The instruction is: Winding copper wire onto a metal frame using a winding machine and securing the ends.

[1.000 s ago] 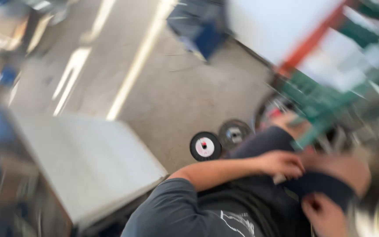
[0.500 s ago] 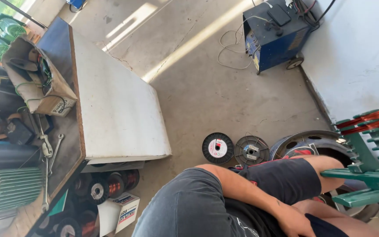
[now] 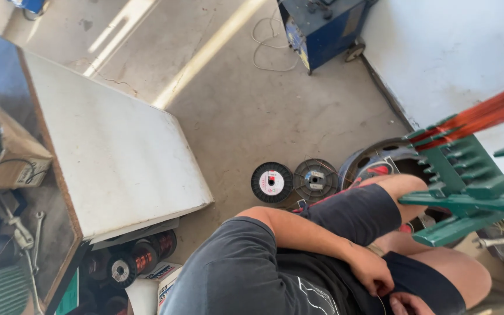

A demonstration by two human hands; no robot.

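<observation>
**Hands at the lap, thin wire between them**

Nearest the camera, the left hand [image 3: 374, 273] rests on the person's dark shorts [image 3: 357, 213], its fingers [image 3: 385, 288] pinched together on a thin wire [image 3: 381, 301] that hangs just below them. The right hand [image 3: 408, 304] sits just beside it at the bottom edge of the view — mostly cut off, so whether its fingers are curled shut or apart cannot be told.

Just right of the knees stands a green comb-like frame [image 3: 468, 192] with orange strands [image 3: 485, 116] running off it. On the concrete floor [image 3: 234, 116] in front of the knees lie two flat spools: a black one with a white label [image 3: 272, 182] and a grey one [image 3: 315, 179], side by side. To the left, a white-sided worktop [image 3: 112, 151] carries a cardboard box [image 3: 7, 157] and wrenches [image 3: 33, 233]; copper wire reels [image 3: 135, 262] sit beneath it. Farthest off, a blue machine [image 3: 322, 29] stands by the wall.
</observation>
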